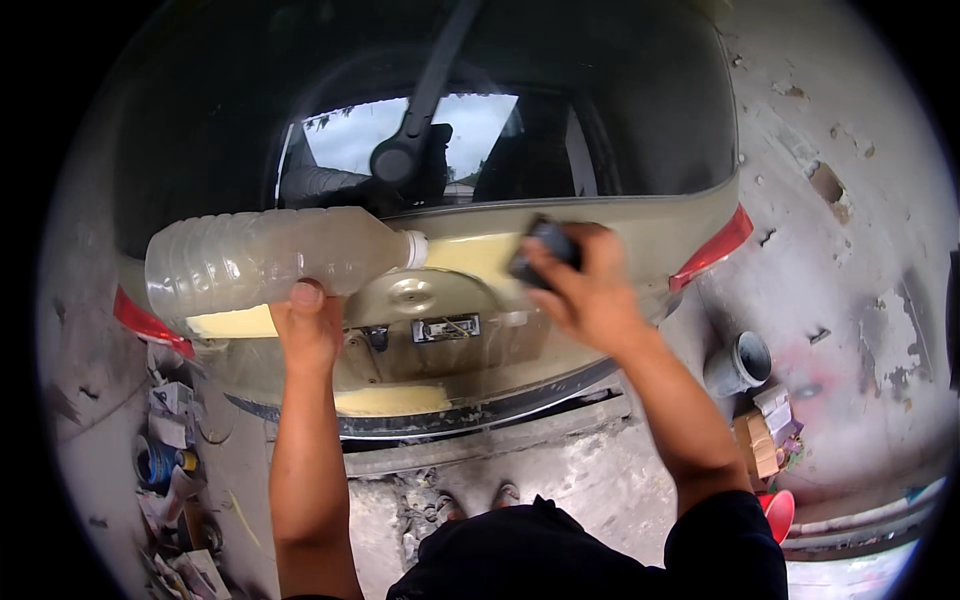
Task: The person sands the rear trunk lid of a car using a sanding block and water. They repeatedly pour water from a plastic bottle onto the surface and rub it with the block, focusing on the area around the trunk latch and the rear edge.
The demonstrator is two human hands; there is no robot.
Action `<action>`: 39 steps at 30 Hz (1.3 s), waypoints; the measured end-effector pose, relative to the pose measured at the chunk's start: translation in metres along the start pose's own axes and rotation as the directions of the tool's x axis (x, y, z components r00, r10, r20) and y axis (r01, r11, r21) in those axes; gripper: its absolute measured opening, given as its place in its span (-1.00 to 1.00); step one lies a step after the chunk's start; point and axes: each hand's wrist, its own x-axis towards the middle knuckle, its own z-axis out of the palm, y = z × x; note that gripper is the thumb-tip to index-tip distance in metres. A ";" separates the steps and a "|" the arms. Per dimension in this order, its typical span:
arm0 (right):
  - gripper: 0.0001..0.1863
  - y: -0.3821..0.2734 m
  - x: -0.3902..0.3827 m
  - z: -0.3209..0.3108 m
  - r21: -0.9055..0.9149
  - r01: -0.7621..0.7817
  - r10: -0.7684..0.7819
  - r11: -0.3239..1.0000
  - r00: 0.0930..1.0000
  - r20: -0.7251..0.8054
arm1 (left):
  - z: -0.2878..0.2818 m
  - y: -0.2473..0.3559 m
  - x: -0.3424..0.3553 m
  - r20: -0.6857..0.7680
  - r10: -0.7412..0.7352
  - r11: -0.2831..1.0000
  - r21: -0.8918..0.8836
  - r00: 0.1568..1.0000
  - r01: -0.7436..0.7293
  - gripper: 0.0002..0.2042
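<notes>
My left hand (308, 325) is wrapped round a large clear plastic bottle (280, 255) of cloudy liquid. The bottle lies sideways with its white-ringed mouth (416, 249) to the right. In my right hand (595, 290) is a dark block (543, 252), blurred at its edges, against the car's tailgate (640, 225) below the rear window. A pale yellow filler patch (470, 252) lies between the bottle's mouth and the block. Another yellow patch (235, 322) shows under the bottle, and a third (390, 400) on the bumper.
A rear wiper (410, 140) crosses the dark window. Red tail lights (712, 248) flank the tailgate. To the right on the concrete stand a grey bucket (738, 363), cardboard (757, 445) and a red container (778, 515). Assorted clutter (180, 470) lies at the left.
</notes>
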 end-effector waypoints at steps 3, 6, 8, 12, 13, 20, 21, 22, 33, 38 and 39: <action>-0.34 0.030 -0.015 -0.019 -0.032 -0.012 0.012 0.999 1.000 -0.016 | 0.000 0.001 -0.002 -0.045 0.026 0.998 0.051 0.999 -0.024 -0.12; -0.34 -0.002 0.017 0.002 0.011 0.057 -0.058 0.998 0.997 0.042 | -0.004 0.003 0.002 -0.064 0.016 0.997 0.070 0.998 -0.012 -0.12; -0.35 -0.024 0.041 0.007 0.023 0.108 -0.109 0.994 0.994 0.007 | 0.001 0.008 0.002 -0.078 0.009 1.000 0.012 0.997 -0.008 -0.13; -0.34 0.020 0.006 -0.008 0.015 0.099 -0.099 0.995 0.993 0.063 | -0.022 0.010 -0.004 -0.110 0.034 0.998 0.047 0.993 -0.029 -0.15; -0.33 0.029 0.002 -0.016 -0.012 0.112 -0.112 0.994 0.992 0.057 | -0.027 0.009 -0.005 -0.083 0.046 0.997 0.068 0.995 -0.041 -0.15; -0.53 -0.051 0.071 0.039 -0.084 0.275 -0.279 0.958 0.959 -0.050 | -0.026 0.014 0.005 -0.086 0.089 0.993 0.087 0.992 -0.082 -0.17; -0.54 -0.061 0.077 0.044 -0.089 0.278 -0.284 0.956 0.958 -0.051 | -0.028 0.016 0.004 -0.102 0.091 0.993 0.082 0.991 -0.083 -0.17; -0.50 -0.057 0.074 0.041 -0.017 0.281 -0.281 0.960 0.958 -0.049 | -0.032 0.017 0.002 -0.119 0.093 0.993 0.079 0.989 -0.084 -0.17; -0.36 -0.061 0.081 0.045 -0.115 0.344 -0.345 0.932 0.938 0.007 | -0.040 0.020 -0.006 -0.116 0.097 0.993 0.072 0.989 -0.089 -0.17; -0.34 0.005 0.031 -0.003 -0.054 0.272 -0.265 0.961 0.958 0.109 | -0.051 0.030 -0.011 -0.123 0.117 0.990 0.090 0.986 -0.106 -0.16; -0.34 0.022 0.021 -0.015 -0.075 0.253 -0.244 0.965 0.963 0.119 | -0.051 0.028 -0.011 -0.124 0.107 0.993 0.073 0.987 -0.098 -0.16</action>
